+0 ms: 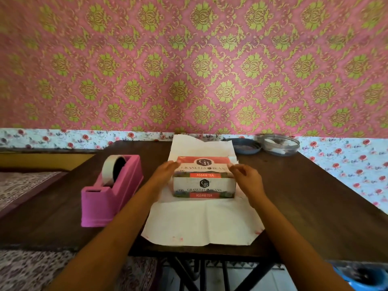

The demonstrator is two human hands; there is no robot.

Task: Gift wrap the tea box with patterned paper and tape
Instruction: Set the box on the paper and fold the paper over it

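Dark table [304,196] had the paper [201,221] spread white side up, with a pink tape dispenser [113,198] to its left and two dishes [279,144] at the back. Tea box [204,185] sat mid-sheet between the hands. Left hand [164,172] had its fingers flat against the box's left edge. Right hand [248,178] had its fingers curled at the right corner, couldn't tell if they were gripping.

Pink tape dispenser [117,198]; white paper [201,221]; red-and-white tea box [204,181]; dark brown table [304,196]; pink wallpaper [189,59] with green damask; white border [63,139] with red roses.

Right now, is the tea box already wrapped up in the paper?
No, the tea box sits bare on the flat, open paper, with its printed top and front showing.
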